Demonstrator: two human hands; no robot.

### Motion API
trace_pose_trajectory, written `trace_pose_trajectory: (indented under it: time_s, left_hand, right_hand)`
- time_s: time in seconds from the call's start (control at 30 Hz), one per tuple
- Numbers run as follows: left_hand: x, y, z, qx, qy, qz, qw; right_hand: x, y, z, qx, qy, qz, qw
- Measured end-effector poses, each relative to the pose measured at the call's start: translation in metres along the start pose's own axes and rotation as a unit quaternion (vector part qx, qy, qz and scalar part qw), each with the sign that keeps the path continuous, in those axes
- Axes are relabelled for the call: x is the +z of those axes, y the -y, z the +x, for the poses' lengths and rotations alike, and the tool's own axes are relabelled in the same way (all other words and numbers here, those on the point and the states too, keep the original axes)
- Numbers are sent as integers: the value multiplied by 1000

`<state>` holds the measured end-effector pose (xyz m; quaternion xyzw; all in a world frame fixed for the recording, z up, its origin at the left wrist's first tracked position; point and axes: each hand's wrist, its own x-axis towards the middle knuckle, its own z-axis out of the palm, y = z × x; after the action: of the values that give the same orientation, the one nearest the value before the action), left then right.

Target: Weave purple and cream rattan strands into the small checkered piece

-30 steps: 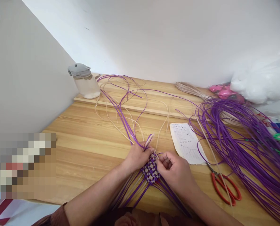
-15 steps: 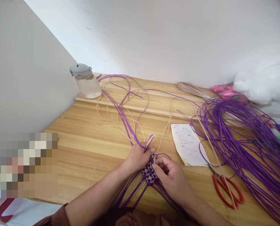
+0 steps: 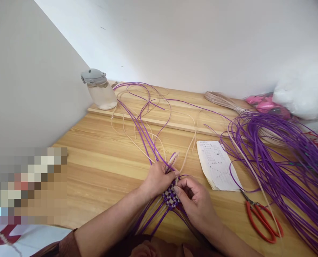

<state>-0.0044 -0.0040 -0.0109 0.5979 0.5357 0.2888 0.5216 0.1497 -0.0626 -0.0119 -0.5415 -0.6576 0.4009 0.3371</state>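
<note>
Square purple-and-beige woven-strand patch [image 3: 171,200], gripped by left hand [image 3: 159,180], pinched by right hand [image 3: 195,200] near front edge of desk [image 3: 100,160]; best tightened evenly.

We see a pale back wall [image 3: 188,43] (brightest toward its left) meeting a grey side wall [image 3: 27,78], and below them a wood-grained table [image 3: 108,171] with a raised board [image 3: 183,95] along its back.

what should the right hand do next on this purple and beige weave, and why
Probably draw the beige strand gently snug: the right hand seems to pinch it by the weave's upper edge, the left hand grips the weave there, and a small loop stands up loosely nearby.
</note>
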Motion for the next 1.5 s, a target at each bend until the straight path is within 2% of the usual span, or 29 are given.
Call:
trace_pose_trajectory:
  time_s: [0.17, 0.27, 0.3, 0.37, 0.47, 0.53, 0.6, 0.7, 0.77, 0.83, 0.93, 1.03, 1.13, 1.27, 1.33, 1.5]
  left_hand:
    - [3, -2, -3, -10, -17, 31, 999]
    - [3, -1, -3, -5, -13, 18, 1000]
    - [2, -1, -3, -5, -9, 11, 1000]
    - [1, 0, -2, -3, 5, -8, 1000]
    - [-1, 1, -1, 5, 27, -25, 999]
    - [-2, 3, 0, 15, 38, -28, 999]
    - [-3, 4, 1, 23, 50, -32, 998]
    - [-4, 3, 1, 20, 67, -39, 997]
    - [-6, 2, 1, 19, 71, -36, 997]
    - [-8, 0, 1, 17, 75, -30, 997]
    - [-9, 1, 2, -3, 72, -22, 997]
    - [-8, 3, 3, -18, 63, -28, 997]
    - [-7, 5, 3, -27, 60, -53, 996]
    - [-9, 3, 3, 10, 74, -83, 994]
    - [-10, 1, 4, 12, 77, -80, 994]
    - [-9, -1, 3, -25, 59, -41, 997]
  right_hand:
    - [-2, 1, 3, -13, 44, -51, 998]
    - [-8, 2, 4, -20, 59, -38, 997]
    - [-11, 2, 5, 2, 72, -15, 997]
    - [-18, 2, 9, 87, 98, 60, 990]
    - [-26, 1, 20, 206, 70, 163, 962]
    - [-29, 2, 30, 227, 57, 178, 956]
    - [-29, 3, 38, 236, 81, 170, 953]
    - [-29, 3, 51, 223, 105, 131, 960]
    - [-31, 1, 64, 185, 97, 85, 974]
    - [-35, -3, 82, 140, 50, 53, 987]
    - [-38, -10, 113, 112, -42, 62, 991]
    - [-37, -12, 131, 106, -70, 94, 987]
    - [-34, -7, 125, 121, -54, 114, 985]
    - [-36, 5, 91, 176, 88, 88, 977]
    - [-39, 9, 73, 162, 130, 71, 976]
    - [-47, 10, 48, 108, 147, 68, 981]
